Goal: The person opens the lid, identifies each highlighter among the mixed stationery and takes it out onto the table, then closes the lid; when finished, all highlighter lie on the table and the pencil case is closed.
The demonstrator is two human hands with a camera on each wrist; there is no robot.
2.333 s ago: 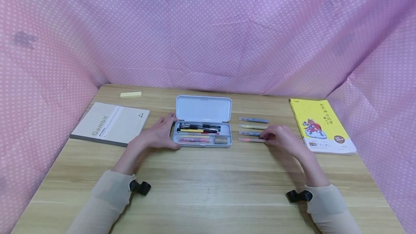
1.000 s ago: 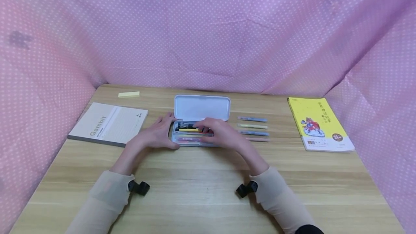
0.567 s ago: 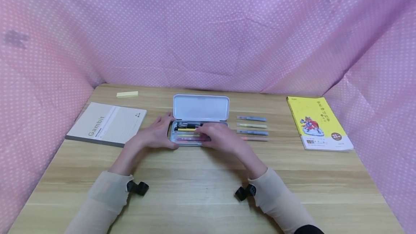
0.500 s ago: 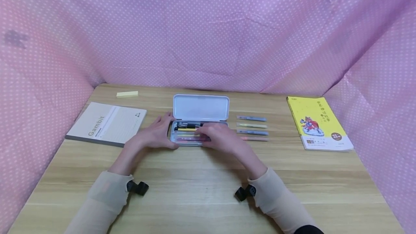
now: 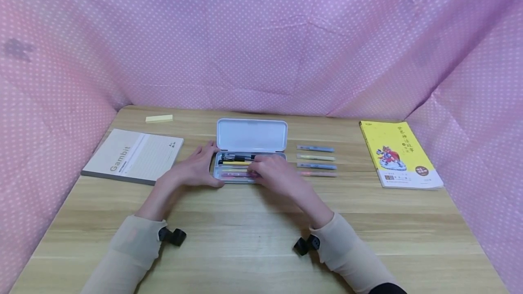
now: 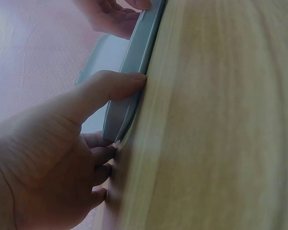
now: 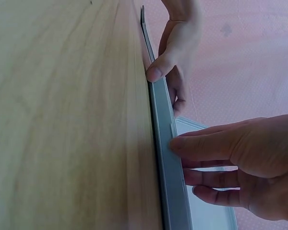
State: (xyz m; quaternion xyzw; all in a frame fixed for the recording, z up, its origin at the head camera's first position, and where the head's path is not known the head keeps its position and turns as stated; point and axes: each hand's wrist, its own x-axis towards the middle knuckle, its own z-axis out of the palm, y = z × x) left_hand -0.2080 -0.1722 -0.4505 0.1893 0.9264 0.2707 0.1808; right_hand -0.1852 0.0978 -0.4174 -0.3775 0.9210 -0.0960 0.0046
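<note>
A pale pencil case (image 5: pixel 251 135) lies with its lid raised in the middle of the table. My left hand (image 5: pixel 195 168) grips its left end; in the left wrist view the thumb (image 6: pixel 120 85) presses the front wall while the fingers spread round the corner. My right hand (image 5: pixel 279 176) reaches down into the front compartment, over pink and yellow highlighters (image 5: pixel 234 174). Its thumb (image 7: pixel 192 146) is right at the front rim in the right wrist view. The wall hides these fingertips, so I cannot tell whether they pinch a highlighter. Black pens (image 5: pixel 237 158) and a yellow one fill the back compartment.
Right of the case, several highlighters lie in a row, with a blue highlighter (image 5: pixel 315 149) at the back and a pink highlighter (image 5: pixel 323 174) in front. A yellow book (image 5: pixel 398 153) is farther right. A grey notebook (image 5: pixel 135 155) and a yellow sticky-note pad (image 5: pixel 159 118) lie left.
My right hand has left the pink highlighter in the row on the table and moved left into the case, its fingers drawing closer together. My left hand has stayed at the case's left end.
</note>
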